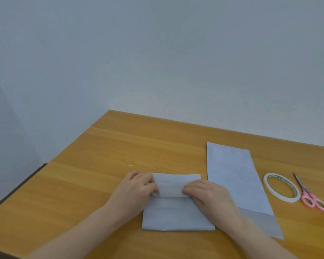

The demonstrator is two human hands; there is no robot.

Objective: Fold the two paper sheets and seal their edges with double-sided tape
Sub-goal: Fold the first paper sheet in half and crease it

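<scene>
From the head camera, the left hand (138,186) and right hand (208,193) are pinching the two ends of a flap on the folded sheet (176,217), which is lying flat on the tabletop (101,165) directly under both hands. The second sheet (232,176) is lying just beyond the right hand, with the tape roll (269,187) and scissors (310,195) farther out that way. The paper is looking light, thin and easily creased, so taking it by the flap's corners seems best.
</scene>
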